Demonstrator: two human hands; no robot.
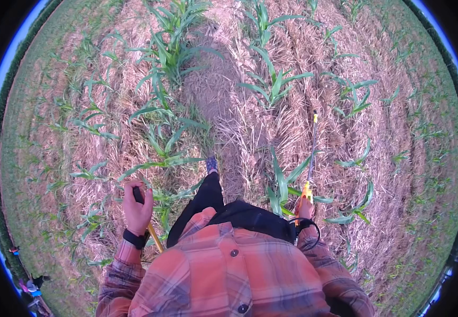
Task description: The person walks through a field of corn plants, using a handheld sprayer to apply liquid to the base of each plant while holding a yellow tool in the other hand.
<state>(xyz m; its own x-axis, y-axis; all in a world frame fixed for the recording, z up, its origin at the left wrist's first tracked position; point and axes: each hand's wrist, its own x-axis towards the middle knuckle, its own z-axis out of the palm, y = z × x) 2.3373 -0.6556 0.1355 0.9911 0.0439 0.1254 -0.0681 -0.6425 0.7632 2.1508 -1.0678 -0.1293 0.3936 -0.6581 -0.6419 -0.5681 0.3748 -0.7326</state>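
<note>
My left hand (137, 205) is closed around a black handle (138, 195), and a yellow rod (155, 238) runs from below that hand toward my body. On the other side my right hand (305, 207) grips the orange handle (305, 191) of a sprayer wand. Its thin dark tube (312, 153) points forward over the straw, ending in a yellow nozzle (315, 117). Green leaves of a young corn plant (282, 185) stand just left of the wand. A dark band is on my left wrist, and a black cord loops by my right wrist.
Rows of young corn run forward on both sides, with a dense clump (173, 53) ahead on the left. Dry straw (234, 121) covers the soil between them. One shoe (211, 164) shows on the ground. Other people (30, 287) are far off at the lower left.
</note>
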